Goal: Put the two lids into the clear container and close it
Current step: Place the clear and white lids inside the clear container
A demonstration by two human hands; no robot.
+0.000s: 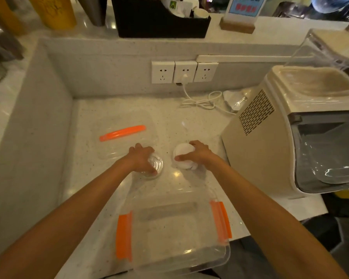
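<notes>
A clear container (220, 256) with orange side clips stands open at the counter's near edge, nothing inside it. Its clear cover with an orange handle (123, 132) lies flat further back on the left. My left hand (141, 158) closes over a round clear lid (157, 165) on the counter. A round white lid (182, 151) sits to the right of it, and my right hand (197, 153) grips it from the right with the fingers curled over its rim. Both lids rest beyond the container.
A beige machine (258, 146) with a clear hopper fills the right side. Wall sockets (184, 71) and a coiled white cable (204, 101) sit at the back. A raised ledge carries a black organiser (161, 21), a sign stand and cups. A low wall bounds the left.
</notes>
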